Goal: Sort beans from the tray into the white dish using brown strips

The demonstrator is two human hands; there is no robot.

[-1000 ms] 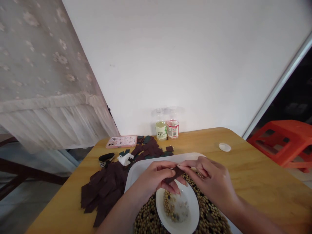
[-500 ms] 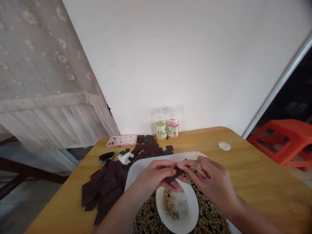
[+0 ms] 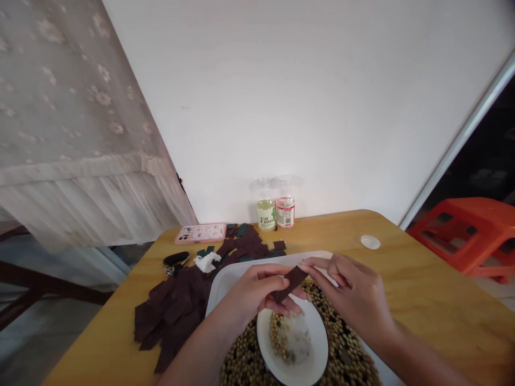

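Against the white wall, my wooden table (image 3: 434, 284) carries the work. My left hand (image 3: 251, 292) pinches a dark brown strip (image 3: 290, 282) between thumb and fingers, above a white bowl (image 3: 319, 343) set among soybeans (image 3: 325, 311). My right hand (image 3: 354, 292) has drawn back, its fingertips (image 3: 308, 262) at the strip's far end; I cannot tell whether they grip it. A white tray (image 3: 235, 276) lies beneath both hands, with cut strips (image 3: 173, 305) beyond my left hand.

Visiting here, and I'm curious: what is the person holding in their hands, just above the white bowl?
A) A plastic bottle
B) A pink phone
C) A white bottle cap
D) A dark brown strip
D. The dark brown strip is gripped by the left hand, with the right hand reaching its upper end, above the white bowl.
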